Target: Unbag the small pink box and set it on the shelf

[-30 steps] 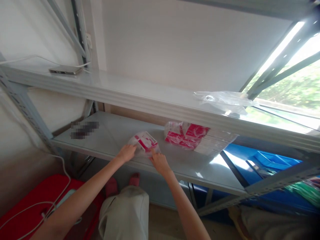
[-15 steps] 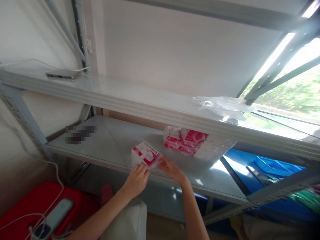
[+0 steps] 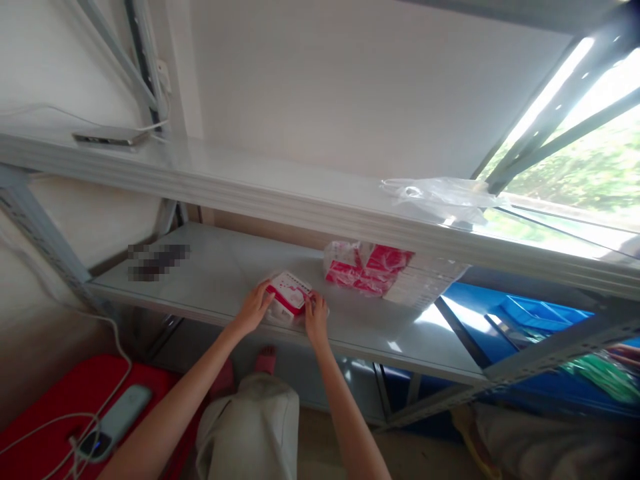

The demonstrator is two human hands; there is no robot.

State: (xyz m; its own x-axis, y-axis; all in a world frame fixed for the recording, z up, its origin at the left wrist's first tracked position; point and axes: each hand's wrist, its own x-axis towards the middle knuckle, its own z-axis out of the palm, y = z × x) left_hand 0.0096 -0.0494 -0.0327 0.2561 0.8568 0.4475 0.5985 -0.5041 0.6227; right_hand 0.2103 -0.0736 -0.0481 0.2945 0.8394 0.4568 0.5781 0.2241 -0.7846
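A small red-and-white box [image 3: 290, 291] sits on the lower grey shelf, with clear plastic film [image 3: 277, 313] around its front and sides. My left hand [image 3: 255, 307] holds the box's left side, its fingers curled along the edge. On the opposite side, my right hand [image 3: 316, 316] grips the right corner with fingers bent over the film. Further back to the right lies a plastic-wrapped pack of red-and-white boxes [image 3: 370, 268], apart from both hands.
A flat device [image 3: 111, 137] with a white cable and a crumpled clear bag [image 3: 440, 193] lie on the upper shelf [image 3: 280, 183], which overhangs my reach. A power bank [image 3: 120, 417] rests on a red surface at lower left. Blue bins [image 3: 543, 313] stand at right.
My hands have moved from the box's front and right corner to grip both its sides. The box has turned, and its front side now faces me. My view has shifted slightly.
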